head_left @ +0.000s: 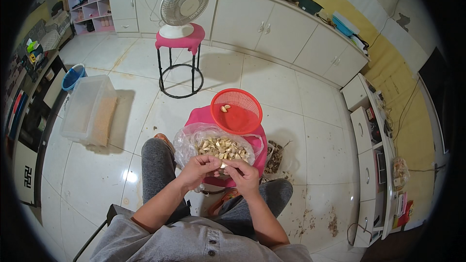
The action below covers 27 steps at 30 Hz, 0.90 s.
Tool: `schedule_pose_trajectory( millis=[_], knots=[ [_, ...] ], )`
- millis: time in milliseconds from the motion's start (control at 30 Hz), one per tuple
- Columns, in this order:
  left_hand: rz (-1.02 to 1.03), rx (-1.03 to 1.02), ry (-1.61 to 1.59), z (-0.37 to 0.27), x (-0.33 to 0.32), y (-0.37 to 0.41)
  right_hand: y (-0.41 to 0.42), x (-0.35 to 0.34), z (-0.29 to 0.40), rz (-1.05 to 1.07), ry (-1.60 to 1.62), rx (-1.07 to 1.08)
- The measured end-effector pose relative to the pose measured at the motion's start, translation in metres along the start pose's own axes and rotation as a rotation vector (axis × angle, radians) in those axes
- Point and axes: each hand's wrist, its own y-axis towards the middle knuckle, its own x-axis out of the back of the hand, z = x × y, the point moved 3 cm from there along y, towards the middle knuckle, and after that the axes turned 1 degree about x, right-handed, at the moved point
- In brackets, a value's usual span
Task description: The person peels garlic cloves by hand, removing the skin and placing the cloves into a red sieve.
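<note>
Between the fingertips of my left hand [201, 169] and my right hand [243, 175] is a pale garlic clove [222, 165], pinched by both. Just beyond them, a clear plastic bag [184, 142] lies spread and full of unpeeled garlic cloves [222, 146]. It rests on a pink-covered stool [260, 153] in front of my knees. A red plastic mesh basket [238, 116] stands at the far side of the stool, with a few peeled cloves [225, 108] inside.
Right of the stool, a bag of dark dry scraps [273, 158] sits on the tiles, with loose skins [309, 222] scattered nearby. Ahead, an electric fan [185, 3] stands on another pink stool [180, 40]. A translucent storage box [89, 109] and blue bucket [74, 76] are left.
</note>
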Motion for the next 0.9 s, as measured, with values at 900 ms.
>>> schedule_pose_trajectory(
  millis=[900],
  knots=[
    [0.269, 0.112, -0.03, -0.003, 0.002, -0.004, -0.004, -0.007, 0.011, 0.174, 0.303, -0.109]
  ],
)
